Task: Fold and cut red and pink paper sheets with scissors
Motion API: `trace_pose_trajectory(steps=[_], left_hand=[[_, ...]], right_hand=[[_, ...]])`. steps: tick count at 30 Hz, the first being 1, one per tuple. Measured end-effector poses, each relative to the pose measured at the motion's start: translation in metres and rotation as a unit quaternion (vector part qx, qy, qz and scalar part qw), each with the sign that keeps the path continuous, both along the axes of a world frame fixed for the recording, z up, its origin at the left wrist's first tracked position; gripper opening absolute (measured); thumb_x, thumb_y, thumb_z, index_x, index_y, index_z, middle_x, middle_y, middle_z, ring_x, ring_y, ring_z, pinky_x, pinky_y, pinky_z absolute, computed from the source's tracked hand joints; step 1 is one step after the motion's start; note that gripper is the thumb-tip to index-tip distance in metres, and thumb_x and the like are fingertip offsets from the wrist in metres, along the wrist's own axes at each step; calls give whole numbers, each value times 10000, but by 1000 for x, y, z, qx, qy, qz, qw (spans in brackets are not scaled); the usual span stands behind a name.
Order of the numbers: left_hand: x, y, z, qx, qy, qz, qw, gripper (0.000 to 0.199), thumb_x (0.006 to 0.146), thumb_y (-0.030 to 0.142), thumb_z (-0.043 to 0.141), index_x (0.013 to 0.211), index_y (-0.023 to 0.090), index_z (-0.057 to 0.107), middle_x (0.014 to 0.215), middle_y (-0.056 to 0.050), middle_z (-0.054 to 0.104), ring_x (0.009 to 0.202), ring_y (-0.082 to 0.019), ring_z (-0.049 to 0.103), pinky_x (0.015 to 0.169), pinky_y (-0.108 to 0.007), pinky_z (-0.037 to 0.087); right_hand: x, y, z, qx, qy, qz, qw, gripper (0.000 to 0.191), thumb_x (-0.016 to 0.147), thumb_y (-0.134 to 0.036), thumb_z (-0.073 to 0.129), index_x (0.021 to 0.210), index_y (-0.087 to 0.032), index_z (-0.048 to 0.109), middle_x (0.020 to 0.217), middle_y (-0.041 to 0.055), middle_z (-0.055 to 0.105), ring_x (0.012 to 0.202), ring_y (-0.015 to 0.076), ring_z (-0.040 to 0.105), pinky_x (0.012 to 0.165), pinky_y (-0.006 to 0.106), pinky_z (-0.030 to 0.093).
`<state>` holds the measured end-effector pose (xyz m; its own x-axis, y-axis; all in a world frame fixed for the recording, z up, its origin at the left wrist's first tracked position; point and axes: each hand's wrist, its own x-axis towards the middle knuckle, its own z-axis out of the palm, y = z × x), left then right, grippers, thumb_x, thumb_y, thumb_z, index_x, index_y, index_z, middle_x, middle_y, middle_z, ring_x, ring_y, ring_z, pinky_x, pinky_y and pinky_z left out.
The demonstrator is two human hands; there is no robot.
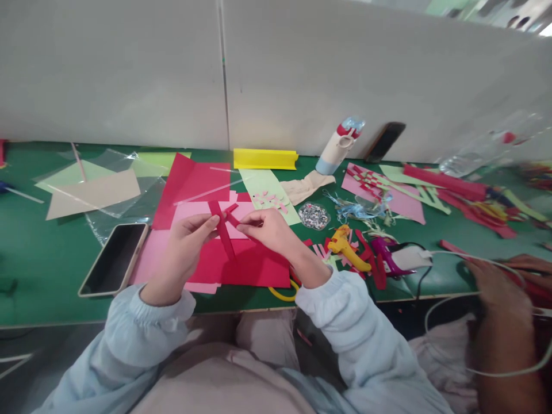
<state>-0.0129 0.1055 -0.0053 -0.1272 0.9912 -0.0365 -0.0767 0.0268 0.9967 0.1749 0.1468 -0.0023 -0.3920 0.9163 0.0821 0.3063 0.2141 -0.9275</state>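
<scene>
My left hand (185,247) pinches a red paper strip (225,237) between thumb and fingers, above the sheets on the table. A second red strip (233,218) crosses the first at an angle, its near end gripped by the fingertips of my right hand (269,231). Whether the two strips are joined where they cross I cannot tell. Beneath both hands lie red paper sheets (259,267) and pink sheets (149,256). Beyond my right hand, small pink paper pieces (271,200) rest on a light green sheet (254,178).
A phone (115,259) lies left, near clear plastic and paper sheets (95,192). To the right are a bead tray (314,216), a yellow tool (348,248), a bottle (338,146) and paper strips (448,181). Another person's hand (495,282) works at far right.
</scene>
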Motion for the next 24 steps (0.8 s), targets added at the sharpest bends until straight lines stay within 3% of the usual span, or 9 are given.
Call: trace_pose_trajectory(steps=[4,8,16,24], left_hand=[[3,3,-2,-9,26,18,999,354,726,482,781,868,157,764,882,-78,755,913,-241,701,852,-370,591],[11,3,-1,-21,-1,-22,1000,400,689,504,794,838,136,748,786,-56,716,845,-221,688,832,-372,592],[16,2,0,-23,-13,-30,999,426,631,538,821,704,137,699,698,-17,648,745,-169,644,792,-342,592],[15,5,-6,-22,19,-12,999,458,617,576,813,750,145,736,711,-25,672,702,-155,627,717,-301,576]], right_hand=[[-4,2,-8,-76,153,-78,982,151,714,-314,780,784,-184,753,877,24,756,852,174,690,825,309,534],[-19,-2,-19,-110,213,-83,967,350,622,-367,845,903,-188,740,856,29,742,814,164,681,764,296,552],[-28,1,-30,-80,141,-133,978,394,657,-419,813,909,-187,620,769,7,684,751,155,669,698,272,526],[-24,-2,-26,2,52,-106,993,320,742,-472,755,862,-191,656,856,43,718,768,166,668,728,305,543]])
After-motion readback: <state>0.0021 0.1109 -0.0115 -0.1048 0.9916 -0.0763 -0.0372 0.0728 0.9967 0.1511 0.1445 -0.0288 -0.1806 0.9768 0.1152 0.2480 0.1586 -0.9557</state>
